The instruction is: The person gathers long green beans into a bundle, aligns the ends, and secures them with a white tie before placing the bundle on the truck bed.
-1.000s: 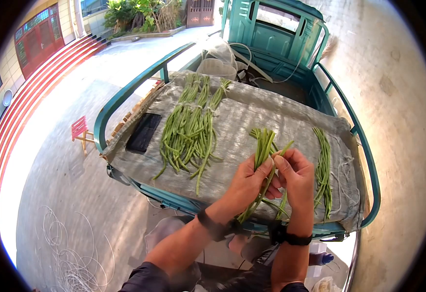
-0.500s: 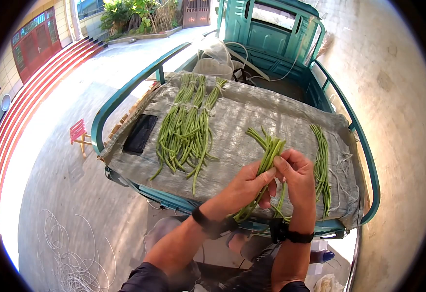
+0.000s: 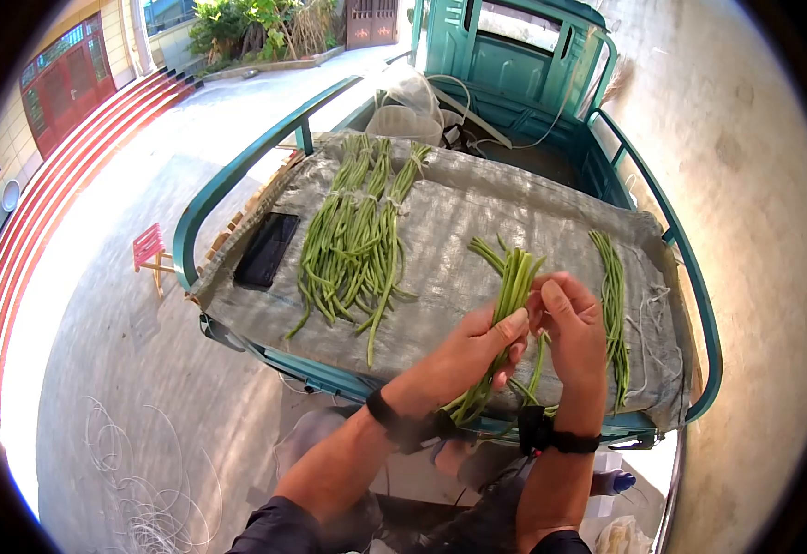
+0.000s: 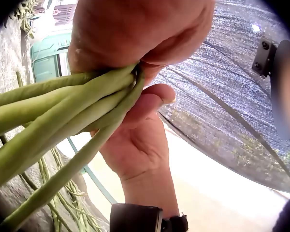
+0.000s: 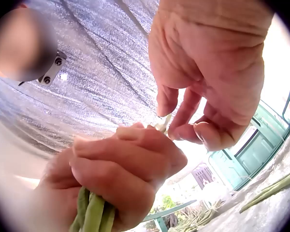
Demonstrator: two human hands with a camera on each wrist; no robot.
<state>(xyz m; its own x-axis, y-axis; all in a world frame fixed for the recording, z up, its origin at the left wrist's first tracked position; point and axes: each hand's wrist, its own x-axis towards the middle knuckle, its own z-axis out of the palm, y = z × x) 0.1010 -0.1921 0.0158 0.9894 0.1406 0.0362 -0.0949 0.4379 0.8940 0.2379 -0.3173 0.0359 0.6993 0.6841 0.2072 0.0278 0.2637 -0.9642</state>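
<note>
My left hand grips a bunch of long green beans, its thumb laid across them, the upper ends sticking out above. In the left wrist view the beans fan out from under the left hand. Close on the right of the bunch is my right hand, fingers bent. The right wrist view shows a small pale strip between the right hand's fingertips, against the left hand's curled fingers. What the strip is, I cannot tell.
Tied bean bundles and a dark phone lie left on the grey sheet. Loose beans and white strings lie right. Green rails flank the cart bed; a clear tub stands behind.
The right hand has shifted slightly right, its thumb lifting off the bean tips it was touching. The bunch in the left hand has turned more upright, its tips closer together.
</note>
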